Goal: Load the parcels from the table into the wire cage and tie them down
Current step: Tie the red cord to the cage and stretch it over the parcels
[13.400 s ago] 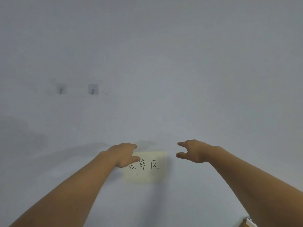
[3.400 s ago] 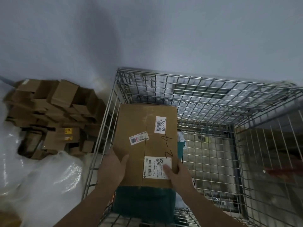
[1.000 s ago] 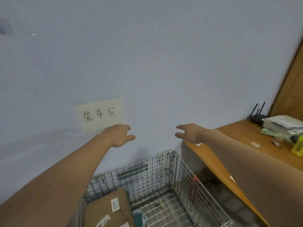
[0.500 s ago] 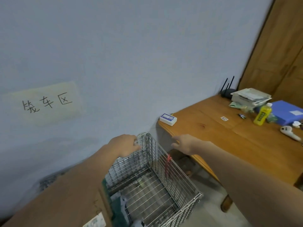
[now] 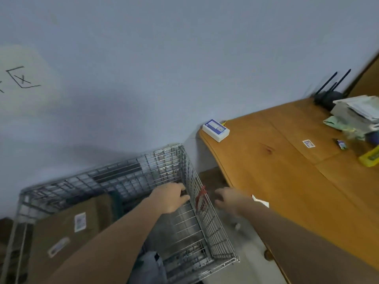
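The wire cage [image 5: 207, 220] sits low in the frame, left of centre, against the wall, and a brown cardboard parcel [image 5: 69, 228] with white labels already lies in its left half. Your left hand [image 5: 171, 198] hovers over the cage's right part, fingers loosely curled and holding nothing. Your right hand [image 5: 230, 199] hangs just outside the cage's right wall, fingers relaxed and a little apart, also empty. Between your hands a red tag [image 5: 200, 196] clings to the cage's right wall. To the right, the wooden table [image 5: 287, 171] carries a small white box [image 5: 215, 130] at its near corner by the wall. A black router [image 5: 328, 95], a stack of papers [image 5: 356, 109] and a yellow bottle [image 5: 370, 156] lie at the right edge of the frame.
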Action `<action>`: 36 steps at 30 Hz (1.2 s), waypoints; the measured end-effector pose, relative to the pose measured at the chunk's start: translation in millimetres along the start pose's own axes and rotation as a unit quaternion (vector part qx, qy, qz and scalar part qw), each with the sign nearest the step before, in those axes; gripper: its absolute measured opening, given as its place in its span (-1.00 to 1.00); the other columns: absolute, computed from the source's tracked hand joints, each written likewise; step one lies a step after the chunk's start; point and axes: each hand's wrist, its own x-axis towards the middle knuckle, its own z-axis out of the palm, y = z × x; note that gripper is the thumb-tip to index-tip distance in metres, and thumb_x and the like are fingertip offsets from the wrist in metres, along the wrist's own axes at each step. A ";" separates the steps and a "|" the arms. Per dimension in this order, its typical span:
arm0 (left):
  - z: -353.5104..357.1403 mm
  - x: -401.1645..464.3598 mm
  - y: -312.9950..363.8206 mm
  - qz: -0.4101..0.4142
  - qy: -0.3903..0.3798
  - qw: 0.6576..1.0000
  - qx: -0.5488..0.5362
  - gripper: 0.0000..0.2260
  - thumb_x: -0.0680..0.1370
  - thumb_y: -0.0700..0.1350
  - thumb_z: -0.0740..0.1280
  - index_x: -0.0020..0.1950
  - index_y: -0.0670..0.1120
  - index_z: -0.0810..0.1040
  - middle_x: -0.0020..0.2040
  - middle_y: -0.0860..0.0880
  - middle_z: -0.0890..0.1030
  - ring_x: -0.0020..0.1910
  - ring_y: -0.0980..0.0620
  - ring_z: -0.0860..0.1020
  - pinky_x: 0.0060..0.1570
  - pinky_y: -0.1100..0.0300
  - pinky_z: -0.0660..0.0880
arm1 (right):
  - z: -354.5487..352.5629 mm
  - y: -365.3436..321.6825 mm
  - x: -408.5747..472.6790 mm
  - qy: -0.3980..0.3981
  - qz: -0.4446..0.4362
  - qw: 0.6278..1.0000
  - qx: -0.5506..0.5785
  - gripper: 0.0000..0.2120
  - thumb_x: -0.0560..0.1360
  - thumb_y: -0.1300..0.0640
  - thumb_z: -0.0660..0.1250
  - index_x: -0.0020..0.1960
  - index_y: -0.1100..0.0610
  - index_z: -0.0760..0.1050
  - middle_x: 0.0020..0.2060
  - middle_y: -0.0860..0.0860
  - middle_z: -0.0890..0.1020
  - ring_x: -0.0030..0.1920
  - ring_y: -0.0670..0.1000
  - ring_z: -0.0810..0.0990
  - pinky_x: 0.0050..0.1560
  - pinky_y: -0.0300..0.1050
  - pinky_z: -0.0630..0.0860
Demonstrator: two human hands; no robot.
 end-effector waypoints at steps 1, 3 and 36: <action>9.3 13.3 0.1 0.000 -0.007 1.000 -0.007 -0.62 0.69 0.14 0.17 0.36 -0.07 0.51 0.19 -0.09 0.63 0.12 -0.06 0.60 0.14 -0.04 0.57 | 7.6 6.5 11.5 -0.004 -0.001 1.000 0.006 -0.62 0.63 -0.04 0.15 0.35 0.12 0.45 0.18 0.11 0.55 0.13 0.10 0.54 0.07 -0.06 0.46; 30.3 42.5 -1.6 -0.013 -0.016 1.000 -0.020 -0.66 0.69 0.12 0.16 0.32 -0.04 0.52 0.17 -0.07 0.63 0.10 -0.06 0.60 0.12 -0.02 0.57 | 24.3 18.3 37.0 -0.011 -0.001 1.000 0.015 -0.62 0.64 -0.02 0.13 0.36 0.13 0.44 0.20 0.12 0.54 0.15 0.12 0.54 0.13 -0.02 0.49; 125.2 149.1 -22.2 0.085 0.176 0.976 -0.097 -0.72 0.72 0.09 0.01 0.13 -0.04 0.42 -0.04 0.08 0.39 -0.21 0.08 0.46 -0.21 0.15 0.46 | 90.8 39.2 164.1 0.249 -0.068 0.966 0.019 -0.77 0.62 0.07 0.25 0.25 0.08 0.50 0.21 0.03 0.43 0.16 0.05 0.45 0.03 0.02 0.59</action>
